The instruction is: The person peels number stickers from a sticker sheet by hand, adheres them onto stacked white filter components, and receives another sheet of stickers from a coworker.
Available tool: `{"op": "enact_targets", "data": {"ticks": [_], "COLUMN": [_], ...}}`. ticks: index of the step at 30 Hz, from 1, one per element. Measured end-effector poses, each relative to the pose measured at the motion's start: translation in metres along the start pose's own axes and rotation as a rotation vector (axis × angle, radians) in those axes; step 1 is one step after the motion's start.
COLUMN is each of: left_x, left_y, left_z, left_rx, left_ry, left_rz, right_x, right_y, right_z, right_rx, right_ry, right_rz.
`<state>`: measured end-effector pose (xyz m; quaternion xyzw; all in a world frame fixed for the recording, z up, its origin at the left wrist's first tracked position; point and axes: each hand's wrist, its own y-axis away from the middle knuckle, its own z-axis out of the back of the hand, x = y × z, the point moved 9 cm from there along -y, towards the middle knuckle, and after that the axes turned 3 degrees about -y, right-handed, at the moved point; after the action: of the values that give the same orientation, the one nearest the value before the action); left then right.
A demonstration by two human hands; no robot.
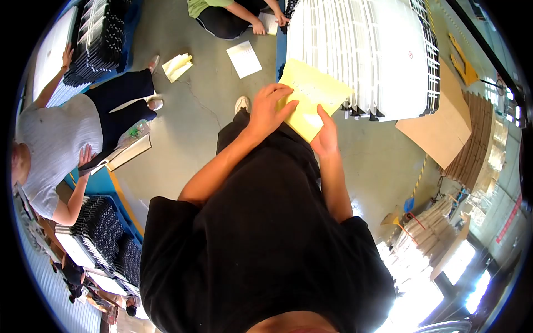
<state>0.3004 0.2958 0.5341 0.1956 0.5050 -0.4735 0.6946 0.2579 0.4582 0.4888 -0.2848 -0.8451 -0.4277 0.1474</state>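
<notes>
The right hand (327,137) pinched the yellow paper (313,89) near the white stack (388,55), the left hand (265,114) touched it with a grip not clearly visible, and uneven support risked slippage or creasing.

Beside the left hand (270,114), open floor (186,125) gives room to pass, bounded by a standing person (64,125). Ahead, a crouching person (225,16) stands in the way. A tall white stack (355,50) blocks ahead-right; floor opens between the right hand (326,136) and brown board (441,125).
</notes>
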Motion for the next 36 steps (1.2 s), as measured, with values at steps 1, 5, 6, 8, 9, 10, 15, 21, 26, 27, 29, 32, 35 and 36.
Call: {"op": "enact_targets", "data": {"ticks": [1, 5, 6, 8, 9, 10, 15, 21, 26, 27, 29, 32, 35, 36], "left_x": [-0.001, 0.001, 0.002, 0.003, 0.004, 0.002, 0.011, 0.005, -0.002, -0.003, -0.001, -0.001, -0.001, -0.001], "left_y": [0.004, 0.007, 0.008, 0.009, 0.01, 0.011, 0.018, 0.023, 0.025, 0.025, 0.027, 0.028, 0.029, 0.029], "left_z": [0.0, 0.003, 0.003, 0.004, 0.004, 0.004, 0.003, 0.003, 0.007, 0.008, 0.008, 0.009, 0.01, 0.01], "left_rx": [0.004, 0.021, 0.029, 0.023, 0.018, 0.018, 0.026, 0.067, 0.045, 0.047, 0.049, 0.052, 0.051, 0.049], "left_ry": [0.002, 0.013, 0.016, 0.036, 0.055, 0.054, 0.147, 0.153, 0.149, 0.153, 0.153, 0.164, 0.185, 0.197], "left_rz": [0.01, 0.037, 0.05, 0.072, 0.095, 0.094, 0.201, 0.232, 0.18, 0.182, 0.187, 0.189, 0.194, 0.202], "right_x": [-0.003, -0.007, -0.009, -0.011, -0.01, -0.012, -0.016, -0.018, -0.013, -0.013, -0.014, -0.013, -0.013, -0.013], "right_y": [0.004, 0.007, 0.007, 0.009, 0.01, 0.011, 0.017, 0.022, 0.026, 0.027, 0.028, 0.029, 0.03, 0.03], "right_z": [0.002, 0.001, 0.002, 0.006, 0.008, 0.009, 0.016, 0.022, 0.017, 0.017, 0.016, 0.013, 0.012, 0.012], "right_rx": [-0.009, 0.016, 0.016, -0.003, -0.023, -0.022, -0.029, 0.012, 0.017, 0.016, 0.025, 0.036, 0.038, 0.036], "right_ry": [0.0, 0.013, -0.022, 0.003, 0.028, 0.027, 0.067, 0.034, 0.069, 0.072, 0.072, 0.076, 0.085, 0.089], "right_rz": [-0.007, -0.028, -0.043, -0.02, 0.003, 0.004, 0.042, 0.027, 0.056, 0.055, 0.055, 0.052, 0.053, 0.059]}}
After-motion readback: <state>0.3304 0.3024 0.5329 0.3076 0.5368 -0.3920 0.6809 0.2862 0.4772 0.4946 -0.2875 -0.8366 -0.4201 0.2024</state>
